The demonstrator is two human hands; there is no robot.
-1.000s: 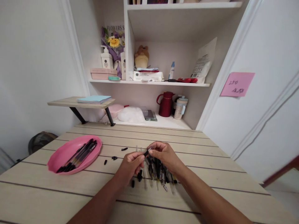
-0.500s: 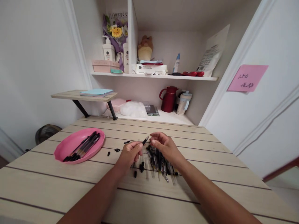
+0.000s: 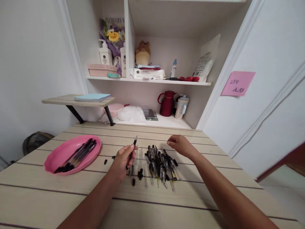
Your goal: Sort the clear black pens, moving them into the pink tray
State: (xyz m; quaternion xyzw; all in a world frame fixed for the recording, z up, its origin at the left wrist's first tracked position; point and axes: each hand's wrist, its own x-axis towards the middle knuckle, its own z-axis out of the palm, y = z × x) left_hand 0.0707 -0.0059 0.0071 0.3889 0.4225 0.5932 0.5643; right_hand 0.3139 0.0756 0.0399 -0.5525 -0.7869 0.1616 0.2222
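My left hand (image 3: 124,156) is closed around a gel pen (image 3: 135,141), its black grip and pointed tip slanting up from the fingers. To the right, my right hand (image 3: 178,143) hovers past the far side of the pile, fingers curled together; whatever may be between them is hidden. Below and between both hands lies a heap of pen parts (image 3: 159,163): black grips, clips and clear barrels in a jumble. Loose black pen caps (image 3: 140,174) lie beside clear tubes at the heap's left. A single black cap (image 3: 105,162) rests nearer the dish.
A pink oval dish (image 3: 51,159) at the left holds several black pens (image 3: 81,154). Behind it, a small raised shelf (image 3: 57,100) carries blue paper (image 3: 92,97). A red jug (image 3: 167,103) and a pale cup (image 3: 182,108) stand at the back in the cabinet.
My hands have moved apart: the right went right, away from the pen tip, and the left drew left with the pen, now more upright. The view has shifted slightly.
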